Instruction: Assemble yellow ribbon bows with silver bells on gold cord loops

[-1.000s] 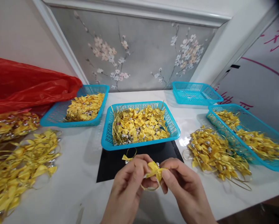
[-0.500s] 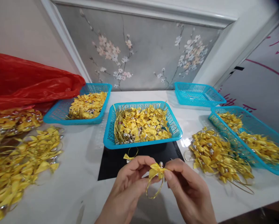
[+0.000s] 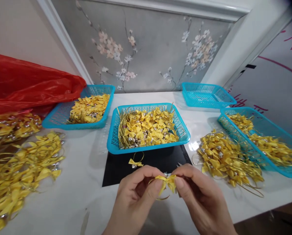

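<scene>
Both hands pinch one small yellow ribbon bow (image 3: pixel 167 181) with a gold cord loop, low over the white table's near edge. My left hand (image 3: pixel 136 199) grips its left side with thumb and fingers closed. My right hand (image 3: pixel 202 199) pinches its right side the same way. Just beyond my hands, a single loose bow with a bell (image 3: pixel 135 162) lies on a black mat (image 3: pixel 160 160). Behind the mat stands the middle blue basket (image 3: pixel 111 143), full of yellow bows and silver bells.
A second filled blue basket (image 3: pixel 55 120) is at back left beside a red plastic bag (image 3: pixel 26 85). Bow heaps lie at left (image 3: pixel 21 169) and right (image 3: pixel 226 160). A blue basket (image 3: pixel 280 130) holding bows is at far right, and a nearly bare blue basket (image 3: pixel 204 96) at back right.
The bow has been turned and pulled flatter between my fingers; its cord loop, hanging below half a second ago, now lies mostly tucked behind my fingers. The view shifted slightly.
</scene>
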A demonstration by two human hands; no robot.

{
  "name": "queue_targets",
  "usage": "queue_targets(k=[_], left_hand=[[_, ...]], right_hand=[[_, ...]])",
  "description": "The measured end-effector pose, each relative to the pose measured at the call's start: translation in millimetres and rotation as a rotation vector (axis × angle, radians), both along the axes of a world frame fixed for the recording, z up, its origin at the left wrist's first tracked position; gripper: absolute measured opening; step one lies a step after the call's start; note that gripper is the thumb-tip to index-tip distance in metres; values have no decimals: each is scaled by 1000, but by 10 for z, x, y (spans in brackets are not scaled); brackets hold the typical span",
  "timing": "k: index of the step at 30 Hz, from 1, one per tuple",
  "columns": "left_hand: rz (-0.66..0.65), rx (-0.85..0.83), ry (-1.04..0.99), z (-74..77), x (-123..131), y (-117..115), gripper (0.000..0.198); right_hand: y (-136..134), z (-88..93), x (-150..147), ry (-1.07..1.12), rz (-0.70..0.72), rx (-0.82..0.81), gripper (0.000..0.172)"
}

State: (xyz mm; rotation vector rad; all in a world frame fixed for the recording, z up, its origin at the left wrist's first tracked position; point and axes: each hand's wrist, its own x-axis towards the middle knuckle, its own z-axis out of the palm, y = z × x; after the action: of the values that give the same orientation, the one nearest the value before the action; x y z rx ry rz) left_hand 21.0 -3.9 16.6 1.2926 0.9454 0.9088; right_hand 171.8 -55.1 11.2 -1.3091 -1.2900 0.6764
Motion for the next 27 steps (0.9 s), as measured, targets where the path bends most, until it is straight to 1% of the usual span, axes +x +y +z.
queue_targets(k=[2,4,7,10,13,16,19,21,22,25,27], left_hand=[[23,-64,-7,-13,-2,1,9],[52,-94,-27,-24,1,-5,11],[74,-118,-63,-32,6,-16,14],[73,-150,-94,-25,10,-23,16],[65,-166,-113,-10,11,-28,17],[40,-159,-108,-7,10,-33,18],[50,-146,-120,-23,13,-32,16],[81,-199,-200,-34,19,-24,19],[92,-249,-267,-38,24,-18,23],[64,-403,-462,-43,34,-4,38],[51,-441,-501,-48,34,-8,33]], right_hand=[[-1,-12,-7,78,-22,-51,11],[-2,-29,-4,142,-32,-93,16],[-3,-45,20,169,19,-126,20],[-2,-31,51,172,67,-120,20],[10,-7,80,103,107,-61,17],[36,-2,104,-60,198,32,23],[64,-12,101,-158,206,90,28],[81,-16,85,-169,182,104,24],[87,-17,77,-163,173,104,22],[96,-23,64,-91,154,68,16],[89,-34,66,-2,152,10,12]])
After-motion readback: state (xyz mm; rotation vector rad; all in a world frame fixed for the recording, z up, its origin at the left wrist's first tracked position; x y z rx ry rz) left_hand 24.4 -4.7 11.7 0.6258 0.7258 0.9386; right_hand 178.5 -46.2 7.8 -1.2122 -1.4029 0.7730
